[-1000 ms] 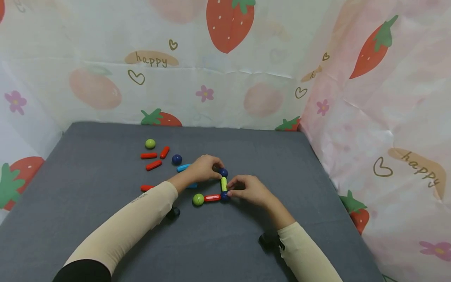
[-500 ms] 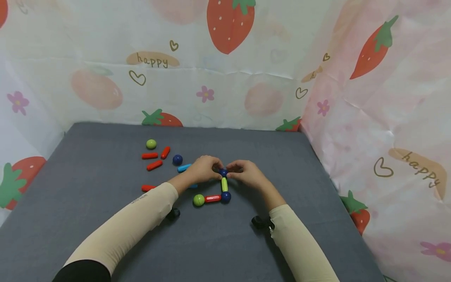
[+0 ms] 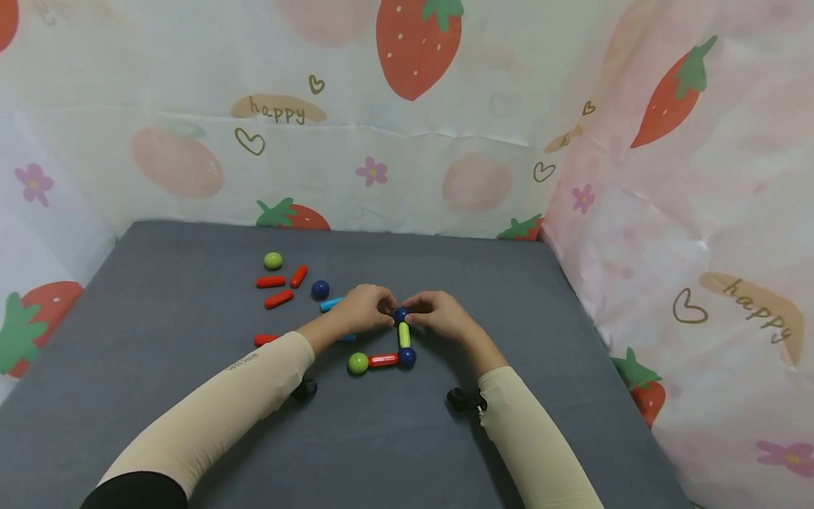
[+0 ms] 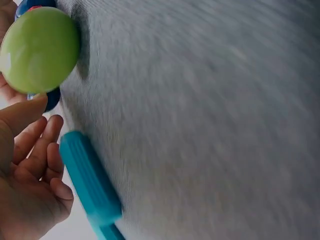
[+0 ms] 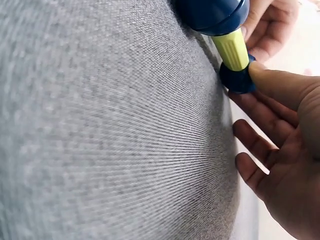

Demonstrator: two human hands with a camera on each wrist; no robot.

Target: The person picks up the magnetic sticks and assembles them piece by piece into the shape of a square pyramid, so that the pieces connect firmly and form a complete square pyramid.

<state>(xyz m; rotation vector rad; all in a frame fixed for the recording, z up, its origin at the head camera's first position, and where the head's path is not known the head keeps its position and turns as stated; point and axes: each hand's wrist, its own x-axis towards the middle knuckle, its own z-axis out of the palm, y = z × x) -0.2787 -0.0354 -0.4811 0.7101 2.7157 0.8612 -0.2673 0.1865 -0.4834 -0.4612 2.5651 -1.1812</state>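
Observation:
An L-shaped chain of toy pieces lies on the grey cloth: a green ball (image 3: 358, 363), a red rod (image 3: 384, 360), a near dark blue ball (image 3: 407, 358), a yellow-green rod (image 3: 404, 336) and a far dark blue ball (image 3: 400, 315). From the left, my left hand (image 3: 365, 309) pinches the far blue ball, its thumb against it in the left wrist view. My right hand (image 3: 443, 314) pinches that same ball from the right; the right wrist view shows thumb and forefinger around it, other fingers loosely bent. Blue rods (image 4: 90, 175) lie beside my left hand, partly hidden by it in the head view.
Left of the hands are a loose blue ball (image 3: 321, 290), a loose green ball (image 3: 273, 261) and several red rods (image 3: 278, 300). Another red rod (image 3: 265, 340) is partly covered by my left forearm. A strawberry-print cloth (image 3: 381, 141) hangs behind and beside the table (image 3: 559, 438).
My right hand has left the near blue ball and moved up to the far one. Since then, the far ball has shifted slightly left. My left hand stays at the far ball.

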